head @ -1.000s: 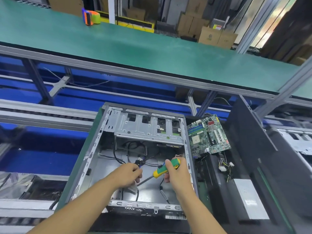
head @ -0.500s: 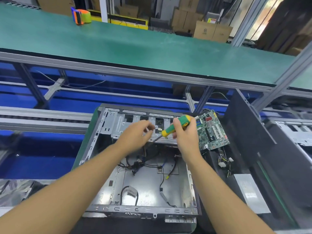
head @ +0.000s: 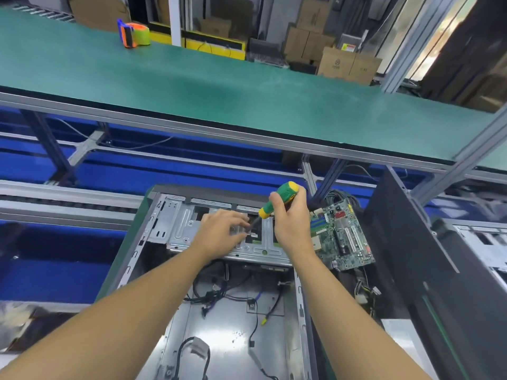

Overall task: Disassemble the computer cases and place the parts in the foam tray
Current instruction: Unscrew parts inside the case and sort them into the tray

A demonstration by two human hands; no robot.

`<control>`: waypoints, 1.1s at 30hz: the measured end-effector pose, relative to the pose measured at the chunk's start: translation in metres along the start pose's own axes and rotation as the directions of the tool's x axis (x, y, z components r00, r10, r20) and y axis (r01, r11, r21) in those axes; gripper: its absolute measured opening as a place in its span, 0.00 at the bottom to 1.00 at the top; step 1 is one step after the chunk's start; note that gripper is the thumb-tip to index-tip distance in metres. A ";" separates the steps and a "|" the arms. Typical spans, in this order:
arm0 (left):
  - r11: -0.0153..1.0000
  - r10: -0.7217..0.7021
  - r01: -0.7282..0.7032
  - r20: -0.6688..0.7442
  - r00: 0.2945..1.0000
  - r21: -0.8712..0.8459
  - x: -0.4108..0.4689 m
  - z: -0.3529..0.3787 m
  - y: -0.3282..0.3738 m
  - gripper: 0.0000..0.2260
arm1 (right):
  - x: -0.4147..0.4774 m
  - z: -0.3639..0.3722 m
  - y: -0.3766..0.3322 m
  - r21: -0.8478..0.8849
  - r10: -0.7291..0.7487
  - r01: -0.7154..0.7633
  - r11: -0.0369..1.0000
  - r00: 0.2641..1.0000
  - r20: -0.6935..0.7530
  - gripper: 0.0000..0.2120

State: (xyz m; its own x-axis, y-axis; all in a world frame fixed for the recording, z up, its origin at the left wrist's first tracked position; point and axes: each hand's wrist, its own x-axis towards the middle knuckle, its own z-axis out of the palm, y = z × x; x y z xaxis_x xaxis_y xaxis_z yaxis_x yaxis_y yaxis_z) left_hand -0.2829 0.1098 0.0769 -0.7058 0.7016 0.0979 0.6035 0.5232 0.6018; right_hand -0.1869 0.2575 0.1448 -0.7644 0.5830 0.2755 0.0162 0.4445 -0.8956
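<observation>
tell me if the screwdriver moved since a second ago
Yes. The screwdriver, gripped by the right hand, went from over the cables on the case floor to the drive cage at the case's far end.

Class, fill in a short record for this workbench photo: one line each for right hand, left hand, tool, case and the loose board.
Right hand: the right hand grips the screwdriver by its handle
Left hand: the left hand has fingers by the tool's tip; grip unclear
Tool: tip angled down onto the drive cage
Case: computer case open, loose cables inside
Board: circuit board outside, right of the case
</observation>
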 end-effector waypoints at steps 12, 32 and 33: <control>1.000 -0.005 0.006 -0.061 0.998 0.021 0.000 0.006 -0.003 0.09 | 0.006 0.003 -0.001 0.007 -0.049 0.049 0.999 0.998 0.045 0.10; 1.000 -0.017 0.019 -0.096 0.995 0.017 -0.001 0.006 -0.003 0.07 | -0.004 0.004 -0.017 0.018 -0.072 0.072 0.997 0.997 0.005 0.09; 1.000 -0.018 0.020 -0.096 0.995 0.019 -0.001 0.007 -0.002 0.07 | -0.004 0.005 -0.016 -0.002 -0.073 0.073 0.997 0.997 0.013 0.09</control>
State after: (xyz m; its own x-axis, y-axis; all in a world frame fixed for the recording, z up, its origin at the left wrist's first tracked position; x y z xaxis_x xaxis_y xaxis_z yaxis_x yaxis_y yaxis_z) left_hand -0.2810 0.1108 0.0701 -0.7488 0.6425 0.1628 0.5963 0.5458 0.5886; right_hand -0.1868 0.2445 0.1566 -0.7719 0.5398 0.3359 -0.0386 0.4875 -0.8722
